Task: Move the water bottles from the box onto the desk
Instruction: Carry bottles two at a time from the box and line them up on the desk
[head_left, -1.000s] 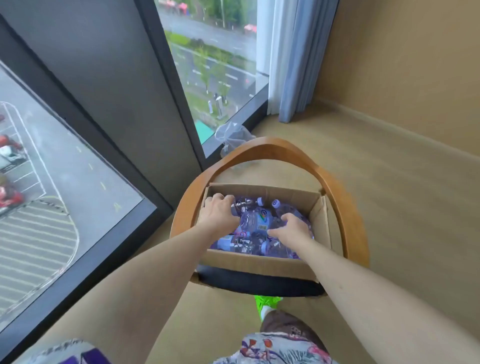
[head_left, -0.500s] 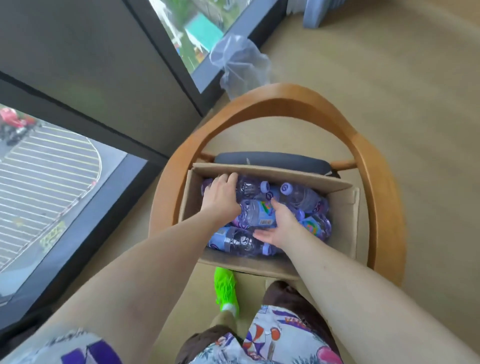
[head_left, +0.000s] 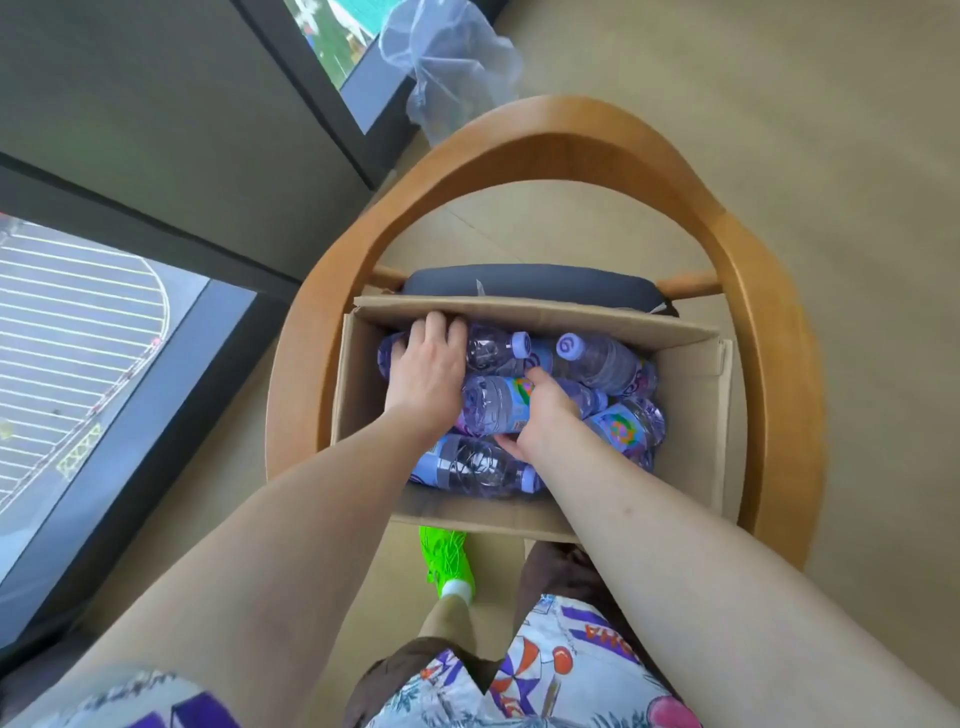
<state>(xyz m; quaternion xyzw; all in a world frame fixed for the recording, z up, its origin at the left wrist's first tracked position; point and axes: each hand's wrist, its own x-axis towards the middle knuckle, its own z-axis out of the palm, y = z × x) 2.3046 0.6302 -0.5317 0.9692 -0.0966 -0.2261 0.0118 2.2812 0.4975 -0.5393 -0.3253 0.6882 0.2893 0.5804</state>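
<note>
An open cardboard box rests on a chair seat and holds several clear purple-tinted water bottles lying on their sides. My left hand reaches into the box's far left corner, fingers curled over a bottle there. My right hand wraps around the middle bottle, thumb on its near side and fingers over its colourful label. Another bottle lies along the near wall, and one with a lilac cap points up at the back right. No desk is in view.
The box sits on a wooden armchair with a curved backrest and dark cushion. A crumpled clear plastic bag lies on the beige floor beyond it. Floor-to-ceiling windows run along the left. My green shoe stands below the box.
The camera has tilted further down over the box. My right hand has closed around the middle bottle; my left hand has slid towards the box's far left corner.
</note>
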